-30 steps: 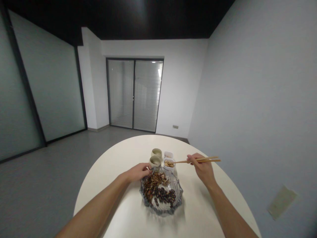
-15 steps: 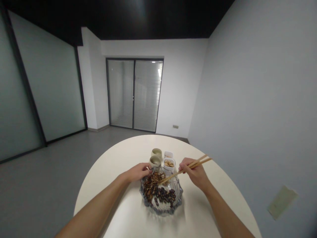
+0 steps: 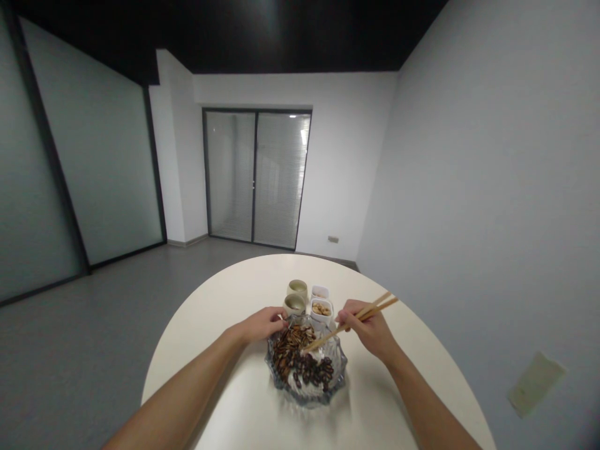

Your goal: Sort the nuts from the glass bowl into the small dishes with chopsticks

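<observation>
A scalloped clear glass bowl (image 3: 342,369) sits on the table in front of me. It holds slim brown seed-like pieces (image 3: 288,347) on the left and dark, glossy oval pieces (image 3: 323,373) toward the near right. My left hand (image 3: 265,324) grips the bowl's far-left rim, its fingertips partly hidden there. In my right hand (image 3: 365,325) is a pair of wooden chopsticks (image 3: 334,332), closed in my fingers. Their tips are down in the bowl, where the brown and dark pieces meet. Whether anything is pinched between the tips I cannot tell.
Just beyond the bowl stand two greenish cups (image 3: 294,305) and two small white containers; the nearer container (image 3: 322,317) holds light tan nuts. All rest on a round white table (image 3: 210,300). A grey-white wall (image 3: 469,187) rises at the right.
The chopstick tips have shifted slightly right and toward me, nearer the dark pieces. My left hand stays at the bowl's rim.
</observation>
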Tool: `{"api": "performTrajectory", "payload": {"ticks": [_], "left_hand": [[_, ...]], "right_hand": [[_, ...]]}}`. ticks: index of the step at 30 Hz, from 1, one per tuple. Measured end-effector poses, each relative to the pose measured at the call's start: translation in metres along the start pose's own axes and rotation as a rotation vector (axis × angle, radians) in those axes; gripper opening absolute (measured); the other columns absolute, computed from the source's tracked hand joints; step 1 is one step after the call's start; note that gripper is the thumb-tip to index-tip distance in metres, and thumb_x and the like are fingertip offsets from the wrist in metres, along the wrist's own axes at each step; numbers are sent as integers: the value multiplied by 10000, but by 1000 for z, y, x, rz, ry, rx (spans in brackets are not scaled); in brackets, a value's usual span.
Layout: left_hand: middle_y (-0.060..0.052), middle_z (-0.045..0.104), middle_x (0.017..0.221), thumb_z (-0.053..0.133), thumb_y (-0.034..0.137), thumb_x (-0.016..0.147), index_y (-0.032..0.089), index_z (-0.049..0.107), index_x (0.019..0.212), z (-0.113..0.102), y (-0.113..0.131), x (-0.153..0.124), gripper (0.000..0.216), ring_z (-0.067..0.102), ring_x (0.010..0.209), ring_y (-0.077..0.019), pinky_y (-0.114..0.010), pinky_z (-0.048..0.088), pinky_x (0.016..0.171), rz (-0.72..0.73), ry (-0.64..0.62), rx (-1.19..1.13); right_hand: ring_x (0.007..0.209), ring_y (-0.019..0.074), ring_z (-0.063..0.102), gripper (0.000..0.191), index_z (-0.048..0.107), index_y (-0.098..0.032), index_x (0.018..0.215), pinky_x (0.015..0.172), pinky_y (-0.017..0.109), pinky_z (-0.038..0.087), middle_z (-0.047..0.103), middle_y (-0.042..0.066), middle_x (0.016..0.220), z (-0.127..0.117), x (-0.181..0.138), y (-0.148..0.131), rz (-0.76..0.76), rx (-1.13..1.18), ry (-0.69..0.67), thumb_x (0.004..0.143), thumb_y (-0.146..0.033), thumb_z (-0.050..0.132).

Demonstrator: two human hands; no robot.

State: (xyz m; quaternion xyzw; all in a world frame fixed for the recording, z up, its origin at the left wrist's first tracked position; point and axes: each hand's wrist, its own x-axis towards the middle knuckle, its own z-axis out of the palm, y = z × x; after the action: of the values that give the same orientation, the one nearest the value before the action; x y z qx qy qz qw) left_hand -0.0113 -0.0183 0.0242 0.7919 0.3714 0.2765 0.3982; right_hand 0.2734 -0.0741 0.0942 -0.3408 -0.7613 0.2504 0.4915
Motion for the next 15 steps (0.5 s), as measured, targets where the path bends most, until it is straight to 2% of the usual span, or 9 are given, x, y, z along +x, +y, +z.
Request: {"api": "performTrajectory", "payload": {"ticks": [7, 11, 15], "left_hand": [[-41, 661, 837, 567, 434, 825, 134, 656, 915, 0, 0, 3, 326, 571, 774, -191, -267, 439, 704, 8, -4, 38], [-33, 647, 825, 556, 414, 835, 132, 646, 905, 0, -2, 3, 305, 556, 752, -179, -250, 421, 659, 25, -10, 28], [-27, 647, 836, 557, 399, 843, 137, 640, 902, 0, -3, 2, 281, 554, 763, -175, -249, 422, 676, 41, -13, 2]], "right_hand": [[548, 143, 541, 364, 708, -168, 613, 514, 250, 426, 607, 28, 581, 13, -1, -9, -25, -28, -149, 853, -442, 693], [536, 139, 527, 390, 697, -163, 607, 497, 241, 412, 586, 19, 561, 6, -2, -6, 25, -40, -94, 844, -471, 686], [549, 149, 545, 380, 717, -168, 631, 509, 249, 425, 599, 26, 570, -1, -1, 0, 25, -16, -46, 854, -473, 674]]}}
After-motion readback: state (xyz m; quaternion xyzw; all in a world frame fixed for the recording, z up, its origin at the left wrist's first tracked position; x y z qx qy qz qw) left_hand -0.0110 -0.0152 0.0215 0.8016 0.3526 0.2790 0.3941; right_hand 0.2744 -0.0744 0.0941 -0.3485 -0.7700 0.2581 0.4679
